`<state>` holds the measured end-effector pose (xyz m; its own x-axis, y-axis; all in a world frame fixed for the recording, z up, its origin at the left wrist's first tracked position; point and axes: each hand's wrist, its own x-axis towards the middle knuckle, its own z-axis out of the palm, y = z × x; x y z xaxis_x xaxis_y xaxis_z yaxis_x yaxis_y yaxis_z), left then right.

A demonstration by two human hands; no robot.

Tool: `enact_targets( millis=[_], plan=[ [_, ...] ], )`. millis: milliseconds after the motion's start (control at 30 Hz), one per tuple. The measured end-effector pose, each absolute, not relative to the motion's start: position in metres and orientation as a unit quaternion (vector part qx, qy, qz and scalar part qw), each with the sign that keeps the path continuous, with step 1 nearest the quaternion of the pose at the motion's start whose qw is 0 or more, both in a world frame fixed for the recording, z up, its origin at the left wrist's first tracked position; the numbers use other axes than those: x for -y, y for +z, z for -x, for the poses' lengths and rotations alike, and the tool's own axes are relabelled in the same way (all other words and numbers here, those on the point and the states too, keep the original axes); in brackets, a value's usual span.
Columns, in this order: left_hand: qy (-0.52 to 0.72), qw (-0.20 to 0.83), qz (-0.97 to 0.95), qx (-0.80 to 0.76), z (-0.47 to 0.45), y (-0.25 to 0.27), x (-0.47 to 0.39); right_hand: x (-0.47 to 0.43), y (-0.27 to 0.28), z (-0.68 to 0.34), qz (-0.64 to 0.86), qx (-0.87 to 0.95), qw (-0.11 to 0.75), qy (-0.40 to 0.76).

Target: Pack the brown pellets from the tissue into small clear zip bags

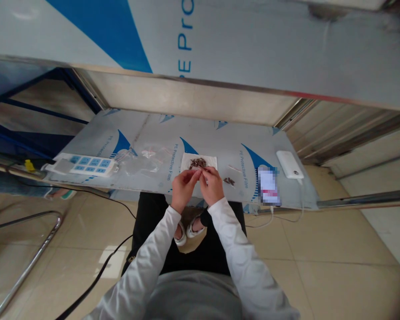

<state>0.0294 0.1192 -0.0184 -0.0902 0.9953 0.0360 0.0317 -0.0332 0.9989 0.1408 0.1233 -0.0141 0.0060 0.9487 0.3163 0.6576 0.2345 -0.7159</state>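
Observation:
My left hand (184,189) and my right hand (212,184) meet at the fingertips over the near edge of the table. Both are closed in a pinch; whatever lies between the fingers is too small to make out. Just beyond them, a heap of small dark brown pieces (198,162) rests on a white square sheet (211,161). To the right of my right hand lies a smaller group of similar brown pieces (229,181), with a thin whitish strip (234,169) behind it.
Clear plastic bags (142,160) and a white power strip (95,165) with blue sockets lie on the left of the film-covered table (200,129). A phone (268,186) and a white power bank (290,164), both cabled, are at right. A panel (220,49) overhangs the back.

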Motion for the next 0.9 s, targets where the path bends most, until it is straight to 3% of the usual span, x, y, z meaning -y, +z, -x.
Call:
enact_targets(
  millis=[167,300,467,700,900],
  plan=[
    [0.437,0.433,-0.496,-0.613,-0.027,-0.025,-0.127,-0.129,-0.020,-0.151,0.605,0.680,0.352,0.218],
    [0.385,0.403,-0.515,-0.650,-0.022,-0.019,-0.121,-0.123,-0.022,-0.154,0.624,0.681,0.345,0.170],
    [0.300,0.274,-0.590,-0.697,-0.024,-0.001,-0.110,-0.115,-0.021,-0.152,0.599,0.727,0.296,0.157],
    [0.274,0.240,-0.597,-0.715,-0.028,0.010,-0.107,-0.112,-0.013,-0.162,0.525,0.789,0.278,0.156],
    [0.268,0.228,-0.659,-0.665,-0.029,0.017,-0.093,-0.109,-0.006,-0.168,0.549,0.787,0.221,0.174]
  ],
)
